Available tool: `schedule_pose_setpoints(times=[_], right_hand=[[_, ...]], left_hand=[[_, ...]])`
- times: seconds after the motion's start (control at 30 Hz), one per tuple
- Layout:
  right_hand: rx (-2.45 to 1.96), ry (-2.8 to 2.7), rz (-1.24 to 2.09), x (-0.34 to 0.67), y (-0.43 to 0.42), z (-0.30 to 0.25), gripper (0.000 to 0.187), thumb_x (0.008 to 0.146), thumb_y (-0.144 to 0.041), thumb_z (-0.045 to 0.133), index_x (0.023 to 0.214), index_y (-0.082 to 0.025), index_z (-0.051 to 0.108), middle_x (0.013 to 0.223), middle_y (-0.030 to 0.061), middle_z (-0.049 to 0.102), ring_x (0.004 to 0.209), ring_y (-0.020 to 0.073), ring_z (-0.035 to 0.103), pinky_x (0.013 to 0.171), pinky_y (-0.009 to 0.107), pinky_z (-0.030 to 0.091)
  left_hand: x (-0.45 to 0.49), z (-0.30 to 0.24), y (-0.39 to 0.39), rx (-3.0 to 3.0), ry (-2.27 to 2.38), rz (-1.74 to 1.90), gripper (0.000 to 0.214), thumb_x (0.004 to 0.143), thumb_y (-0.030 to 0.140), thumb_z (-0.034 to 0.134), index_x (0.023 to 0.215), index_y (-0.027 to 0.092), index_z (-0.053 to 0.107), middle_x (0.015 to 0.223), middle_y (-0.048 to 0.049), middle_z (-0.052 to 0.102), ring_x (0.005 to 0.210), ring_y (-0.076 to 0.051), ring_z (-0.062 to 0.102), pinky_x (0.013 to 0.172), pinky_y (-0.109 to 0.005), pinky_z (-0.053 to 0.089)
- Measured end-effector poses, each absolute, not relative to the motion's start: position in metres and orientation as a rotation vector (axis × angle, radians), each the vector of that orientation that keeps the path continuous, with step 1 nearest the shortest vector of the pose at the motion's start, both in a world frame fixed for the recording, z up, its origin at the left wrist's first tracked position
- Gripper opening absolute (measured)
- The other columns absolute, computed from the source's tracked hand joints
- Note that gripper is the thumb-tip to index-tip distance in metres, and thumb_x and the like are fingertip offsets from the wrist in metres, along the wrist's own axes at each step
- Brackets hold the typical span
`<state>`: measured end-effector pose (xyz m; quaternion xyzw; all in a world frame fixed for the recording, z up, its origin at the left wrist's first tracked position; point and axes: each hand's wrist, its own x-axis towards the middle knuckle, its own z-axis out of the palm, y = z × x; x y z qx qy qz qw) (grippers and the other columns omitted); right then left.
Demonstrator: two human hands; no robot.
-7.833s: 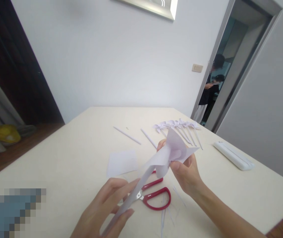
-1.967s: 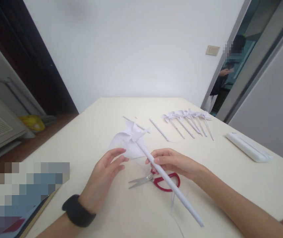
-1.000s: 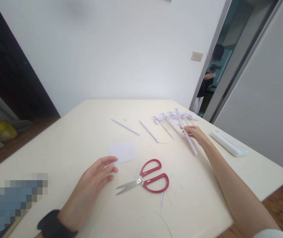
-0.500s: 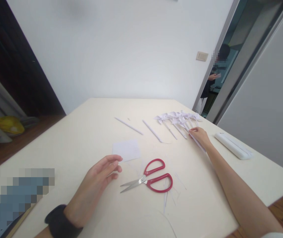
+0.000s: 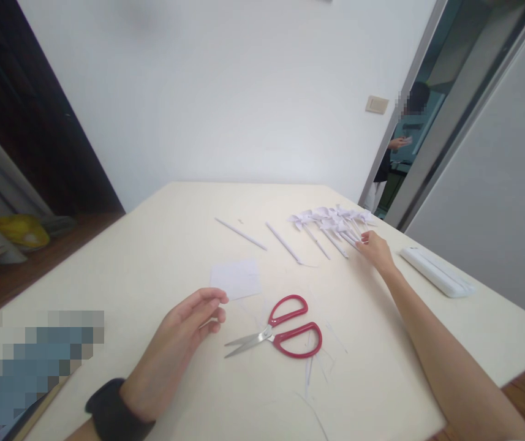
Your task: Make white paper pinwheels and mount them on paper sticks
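pinwheels (image 5: 334,225) white; scissor handles (image 5: 295,332) red, blades (image 5: 253,339) silver; tabletop (image 5: 152,257) cream.

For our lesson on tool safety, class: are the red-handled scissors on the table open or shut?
The scissors are partly open: their blades spread into a narrow V, and the red handles stand apart.

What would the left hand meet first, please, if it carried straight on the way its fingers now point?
The left hand would probably meet the white paper sheet first, just ahead of it; its height is hard to judge, so it might pass above.
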<state>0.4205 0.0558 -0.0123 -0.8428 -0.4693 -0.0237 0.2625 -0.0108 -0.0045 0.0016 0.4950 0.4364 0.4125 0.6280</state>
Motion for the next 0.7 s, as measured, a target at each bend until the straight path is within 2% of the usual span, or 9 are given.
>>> schedule_pose_setpoints(times=[0.2, 0.43, 0.7], right_hand=[[-2.105, -1.560, -0.161, 0.376, 0.054, 0.006, 0.030, 0.089, -0.029, 0.052, 0.115, -0.015, 0.052, 0.114, 0.0087, 0.056, 0.097, 0.0201, 0.058, 0.081, 0.040, 0.050], [-1.826, -2.070, -0.036, 0.289, 0.058, 0.007, 0.027, 0.089, -0.029, 0.051, 0.113, -0.015, 0.054, 0.113, 0.0084, 0.056, 0.095, 0.0189, 0.058, 0.080, 0.039, 0.050], [-1.848, -2.222, -0.115, 0.207, 0.115, 0.002, 0.029, 0.089, -0.029, 0.051, 0.115, -0.015, 0.053, 0.115, 0.0087, 0.055, 0.096, 0.0197, 0.058, 0.081, 0.040, 0.050]], left_hand=[[-0.010, 0.003, -0.006, 1.104, 0.989, 0.962, 0.013, 0.082, 0.033, 0.057, 0.087, 0.022, 0.062, 0.082, 0.0013, 0.055, 0.076, -0.013, 0.050, 0.072, -0.025, 0.039], [-0.010, 0.002, -0.005, 1.103, 0.978, 0.992, 0.012, 0.081, 0.031, 0.058, 0.085, 0.021, 0.062, 0.076, 0.0011, 0.055, 0.071, -0.013, 0.048, 0.068, -0.024, 0.039], [-0.012, 0.000, -0.004, 1.150, 0.968, 0.981, 0.011, 0.084, 0.029, 0.053, 0.084, 0.020, 0.060, 0.071, 0.0020, 0.051, 0.067, -0.012, 0.044, 0.065, -0.024, 0.036]])
